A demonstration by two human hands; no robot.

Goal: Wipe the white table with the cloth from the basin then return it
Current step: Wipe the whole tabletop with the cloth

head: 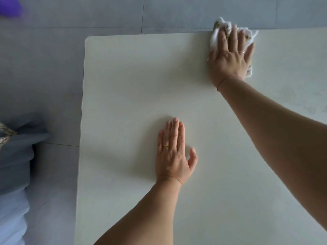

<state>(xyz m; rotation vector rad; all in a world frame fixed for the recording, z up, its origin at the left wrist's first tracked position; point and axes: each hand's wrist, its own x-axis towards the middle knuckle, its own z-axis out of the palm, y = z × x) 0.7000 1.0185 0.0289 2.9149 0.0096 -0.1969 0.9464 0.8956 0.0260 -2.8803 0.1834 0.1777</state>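
White worktop [134, 82] seen from above, over grey floor tiles [53, 59]. Right hand [230, 57] pressed flat on the white cloth [215, 37] at the worktop's far edge, fingers [234, 35] spread wide over it, pinning rather than gripping; cloth bunched under the palm, poking out beyond the fingertips and along both sides, a bit overhanging the far edge. Thin ring on one finger, fine band at the wrist. Left hand [174, 154] laid flat and empty nearer the worktop's middle, well apart from the cloth, fingers straight and close together, thumb out, gold ring [166, 145] on one finger. Off the worktop's left edge, grey fabric [19, 152]; a blurred purple shape [9, 6] beyond its far left corner.
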